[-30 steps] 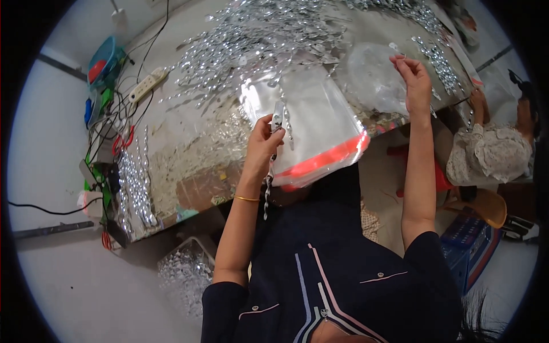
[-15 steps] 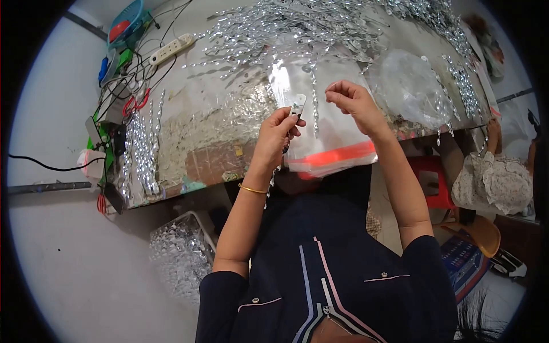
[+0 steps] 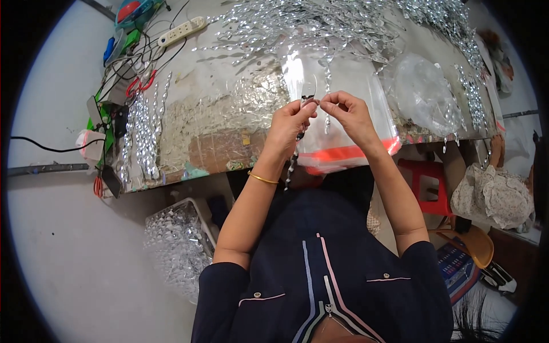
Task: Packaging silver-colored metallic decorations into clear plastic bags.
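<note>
Over the table's front edge, my left hand (image 3: 289,123) pinches a small pale tag with a rounded top (image 3: 309,88). A twisted silver strand (image 3: 290,170) hangs below that hand. My right hand (image 3: 351,119) has thumb and forefinger pressed together right beside the left fingertips; what lies between them is too small to make out. Under both hands is a stack of clear plastic bags (image 3: 366,117) with an orange-red band (image 3: 350,154) near its front edge. Another silver twisted strand (image 3: 327,80) lies on the bags, just beyond my hands.
A large heap of silver twisted strands (image 3: 309,26) covers the table's far side. More strands (image 3: 143,134) lie at the left, near red-handled pliers (image 3: 140,84), cords and a power strip (image 3: 182,31). A crumpled clear bag (image 3: 426,91) and a red stool (image 3: 428,186) are at the right, beside another person.
My right hand has moved left and down to meet my left hand at the tag. The whole view has shifted slightly.
</note>
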Tool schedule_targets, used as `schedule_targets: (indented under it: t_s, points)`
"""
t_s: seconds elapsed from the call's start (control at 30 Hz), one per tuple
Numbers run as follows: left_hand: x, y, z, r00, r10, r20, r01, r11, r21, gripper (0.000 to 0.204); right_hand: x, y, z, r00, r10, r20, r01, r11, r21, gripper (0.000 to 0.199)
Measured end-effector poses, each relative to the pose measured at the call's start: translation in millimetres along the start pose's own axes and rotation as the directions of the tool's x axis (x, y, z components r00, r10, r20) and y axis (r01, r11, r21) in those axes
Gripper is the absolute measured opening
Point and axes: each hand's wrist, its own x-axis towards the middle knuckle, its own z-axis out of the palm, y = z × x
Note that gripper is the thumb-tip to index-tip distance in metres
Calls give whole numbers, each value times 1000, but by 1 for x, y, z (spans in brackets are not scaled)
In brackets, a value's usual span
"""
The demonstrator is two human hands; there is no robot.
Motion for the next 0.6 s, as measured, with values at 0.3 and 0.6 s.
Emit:
schedule_targets:
  t_s: [0.3,0.6]
  points:
    - [-3,3,1,992,50,-120,-49,999,11,16,-4,-1,8,994,90,55,-93,994,54,15]
    - [-4,-4,0,983,134,-124,-118,985,129,16,-7,-11,14,974,-226,-31,187,868,-460,13]
